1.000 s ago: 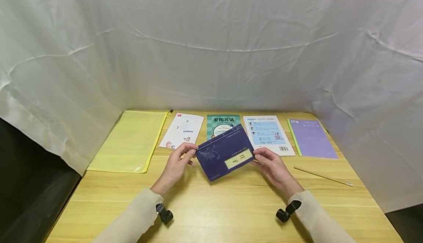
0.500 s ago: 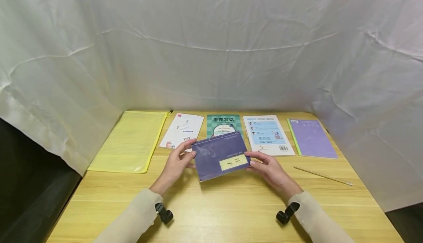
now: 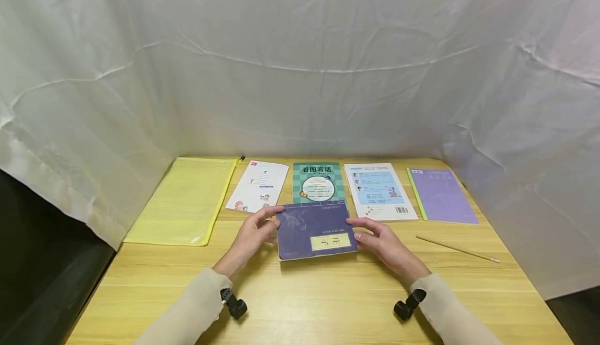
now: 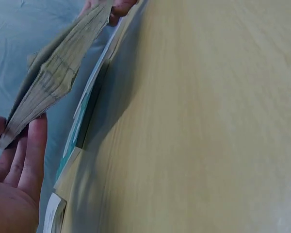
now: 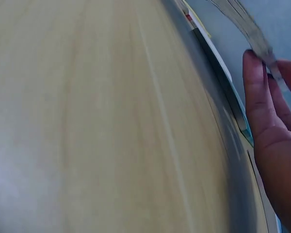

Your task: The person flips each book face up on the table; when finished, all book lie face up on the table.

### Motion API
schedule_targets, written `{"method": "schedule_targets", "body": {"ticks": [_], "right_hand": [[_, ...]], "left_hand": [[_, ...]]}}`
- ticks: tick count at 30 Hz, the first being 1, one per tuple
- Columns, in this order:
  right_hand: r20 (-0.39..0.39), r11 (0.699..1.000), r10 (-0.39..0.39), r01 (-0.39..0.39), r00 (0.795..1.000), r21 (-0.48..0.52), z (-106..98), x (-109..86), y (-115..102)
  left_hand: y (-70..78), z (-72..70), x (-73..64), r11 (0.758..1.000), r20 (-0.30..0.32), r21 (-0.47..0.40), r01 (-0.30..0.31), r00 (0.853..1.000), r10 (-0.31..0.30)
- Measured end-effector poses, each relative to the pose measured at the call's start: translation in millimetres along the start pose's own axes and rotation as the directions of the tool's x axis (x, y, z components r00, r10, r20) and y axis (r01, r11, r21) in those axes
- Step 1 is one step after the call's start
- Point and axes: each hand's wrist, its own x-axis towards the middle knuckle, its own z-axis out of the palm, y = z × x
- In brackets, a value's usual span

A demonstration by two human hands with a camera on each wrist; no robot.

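A dark blue book (image 3: 300, 235) with a pale yellow title label is held above the table, its printing upside down in the head view. My left hand (image 3: 250, 238) pinches its left edge between thumb and fingers, and my right hand (image 3: 386, 243) pinches the right edge. In the left wrist view the book's page edges (image 4: 58, 73) face the camera and bulge in the middle, with the left fingers (image 4: 34, 155) beneath. The right wrist view shows the right hand (image 5: 274, 131) at the book's corner. Just behind it, a green book (image 3: 319, 181) is partly covered.
Along the back of the wooden table (image 3: 300, 303) lie a yellow zip pouch (image 3: 183, 201), a white booklet (image 3: 258, 186), a white-and-blue book (image 3: 380, 191) and a purple notebook (image 3: 442, 196). A pencil (image 3: 457, 248) lies at the right. Pale cloth (image 3: 300, 74) walls surround the table.
The blue book has turned from a slant to nearly level and come lower, uncovering more of the green book. Both hands keep hold of it; the right hand has shifted slightly.
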Motion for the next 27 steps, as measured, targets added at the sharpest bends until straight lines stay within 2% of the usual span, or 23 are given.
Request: {"method": "schedule_targets", "body": {"ticks": [3,11,16,21,24,27], "right_hand": [[-0.005,1.000,0.015,-0.015,1.000,0.025,0,-0.6,0],[-0.052,0.998,0.046,-0.048,0.998,-0.035,-2,-2.3,4],[-0.004,0.995,0.045,-0.045,0.999,-0.091,-5,-4.3,6],[0.044,0.992,0.055,-0.049,0.998,-0.116,-7,-4.5,8],[0.043,0.993,0.079,-0.074,0.996,-0.097,-7,-4.9,7],[0.048,0.993,0.096,-0.092,0.994,-0.074,-8,-5.3,4]], "left_hand": [[-0.6,0.2,-0.8,1.000,0.028,0.019,0.013,1.000,-0.014],[-5.8,2.5,-1.8,0.997,0.102,0.018,0.077,0.992,-0.079],[-11.8,3.9,-2.3,0.987,0.081,-0.036,0.160,0.984,-0.156],[-18.3,3.1,-2.2,0.961,0.078,-0.120,0.249,0.967,-0.241],[-20.1,1.6,-2.1,0.957,0.099,-0.126,0.262,0.963,-0.250],[-20.2,0.4,-2.5,0.963,0.117,-0.106,0.248,0.965,-0.236]]}}
